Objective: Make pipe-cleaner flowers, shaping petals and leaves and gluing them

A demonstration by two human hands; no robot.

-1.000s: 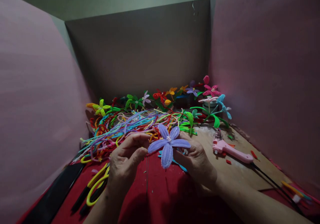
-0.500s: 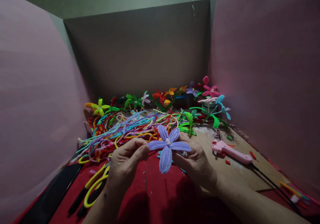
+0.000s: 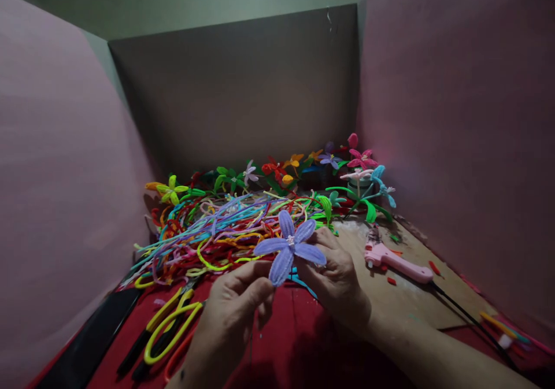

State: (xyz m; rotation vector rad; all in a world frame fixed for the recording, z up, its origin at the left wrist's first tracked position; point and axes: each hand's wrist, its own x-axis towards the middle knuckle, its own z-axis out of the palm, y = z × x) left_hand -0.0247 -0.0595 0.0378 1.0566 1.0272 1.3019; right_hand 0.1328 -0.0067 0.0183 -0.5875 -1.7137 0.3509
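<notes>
A purple pipe-cleaner flower [image 3: 281, 266] with several long petals and a pale beaded centre faces me in the middle of the view. My right hand [image 3: 336, 282] is closed behind it on the right, holding it from the back; the grip itself is hidden by the petals. At the lower petal's tip, the thumb and forefinger of my left hand [image 3: 240, 302] are pinched together. Light blue pipe-cleaner pieces [image 3: 303, 285] show just beneath the flower, on the red cloth [image 3: 277, 331].
A heap of coloured pipe cleaners [image 3: 225, 221] lies behind my hands, with finished flowers [image 3: 273, 169] along the back. Yellow-handled pliers [image 3: 167, 319] and scissors are at left. On the board [image 3: 416, 302] at right rests a pink glue gun [image 3: 401, 263] with its cord.
The flower has turned, its lower petal swinging left. My left hand has gone from the left petal's tip down to the lower petal. My right hand still holds the flower.
</notes>
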